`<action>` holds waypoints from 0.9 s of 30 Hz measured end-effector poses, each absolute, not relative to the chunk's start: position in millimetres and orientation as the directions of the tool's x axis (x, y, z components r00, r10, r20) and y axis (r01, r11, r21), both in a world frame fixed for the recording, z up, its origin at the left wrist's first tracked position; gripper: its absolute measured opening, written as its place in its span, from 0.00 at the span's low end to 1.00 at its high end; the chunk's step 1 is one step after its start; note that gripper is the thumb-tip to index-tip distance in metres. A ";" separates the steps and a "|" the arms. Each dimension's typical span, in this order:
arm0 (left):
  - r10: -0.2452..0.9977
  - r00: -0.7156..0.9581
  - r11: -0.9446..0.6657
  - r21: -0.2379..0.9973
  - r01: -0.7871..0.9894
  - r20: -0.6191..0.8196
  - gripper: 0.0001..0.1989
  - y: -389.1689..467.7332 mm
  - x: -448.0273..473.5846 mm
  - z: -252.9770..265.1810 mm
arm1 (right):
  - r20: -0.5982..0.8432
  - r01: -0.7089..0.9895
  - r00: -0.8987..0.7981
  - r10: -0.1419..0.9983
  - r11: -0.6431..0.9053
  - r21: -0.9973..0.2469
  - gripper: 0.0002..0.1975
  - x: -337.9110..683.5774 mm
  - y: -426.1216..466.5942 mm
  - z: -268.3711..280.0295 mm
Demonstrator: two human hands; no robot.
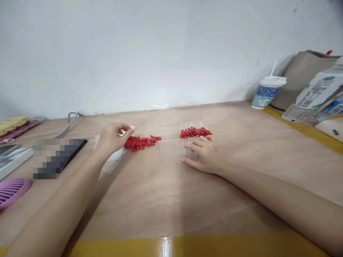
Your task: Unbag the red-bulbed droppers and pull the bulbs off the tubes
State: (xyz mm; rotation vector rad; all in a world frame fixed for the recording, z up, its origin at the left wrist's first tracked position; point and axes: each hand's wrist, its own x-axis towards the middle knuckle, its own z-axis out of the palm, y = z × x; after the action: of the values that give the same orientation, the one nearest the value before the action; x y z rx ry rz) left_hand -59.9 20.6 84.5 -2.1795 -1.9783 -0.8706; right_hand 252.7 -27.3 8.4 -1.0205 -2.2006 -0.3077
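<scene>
My left hand (115, 137) is curled, thumb and forefinger close together, at the left end of a pile of red rubber bulbs (141, 142). Whatever its fingertips hold is too small to make out. Partly under this hand lies a clear plastic bag (114, 160). A row of thin clear tubes (170, 150) lies side by side in the middle of the table. My right hand (205, 153) rests over the right end of that row, fingers stretched and apart. Just beyond it, red bulbs (193, 132) sit on the ends of more clear tubes (194, 124), like droppers.
A lidded paper cup (268, 92) with a straw, a plastic bottle (312, 92) and a grey-beige bag (297, 75) stand at the back right. On the left are a dark device (71, 153), a grey cable (65, 131) and a purple slatted object (13, 192). A wall rises behind the table.
</scene>
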 end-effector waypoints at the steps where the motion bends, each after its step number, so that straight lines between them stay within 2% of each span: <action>1: 0.887 0.022 -0.179 0.299 0.937 0.461 0.12 20.5 -59.2 83.9 | 0.677 0.738 -0.462 0.573 0.672 -0.065 0.19 254.7 -27.4 7.6; 7: 0.804 0.074 -0.282 0.269 0.921 0.590 0.11 12.3 -43.4 78.8 | 0.744 0.716 -0.432 0.510 0.696 -0.062 0.15 265.1 -25.8 2.6; 9: 0.792 0.161 -0.379 0.267 0.886 0.589 0.10 7.9 -27.1 74.8 | 0.757 0.720 -0.414 0.506 0.691 -0.068 0.13 266.7 -24.6 2.1; 14: 0.748 0.470 -0.605 0.191 0.773 0.468 0.08 14.3 30.1 60.8 | 0.770 0.729 -0.361 0.525 0.674 -0.118 0.10 268.2 -23.3 2.2; 19: 0.770 0.517 -0.608 0.185 0.772 0.373 0.12 45.3 75.3 49.6 | 0.769 0.742 -0.324 0.551 0.652 -0.155 0.10 270.9 -22.8 1.0; 23: 0.806 0.517 -0.587 0.277 0.761 0.289 0.16 63.7 88.0 44.5 | 0.772 0.745 -0.307 0.556 0.645 -0.168 0.10 272.4 -21.7 0.2; 27: 0.852 0.470 -0.523 0.370 0.768 0.229 0.15 70.7 89.6 41.2 | 0.769 0.745 -0.312 0.558 0.646 -0.166 0.10 271.6 -21.6 0.5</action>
State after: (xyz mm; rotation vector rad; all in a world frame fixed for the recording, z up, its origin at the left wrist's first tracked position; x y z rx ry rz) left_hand 89.6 70.7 41.2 -2.8733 -1.6091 -0.6591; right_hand 271.6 -21.6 0.5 -1.0165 -2.0076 -0.2770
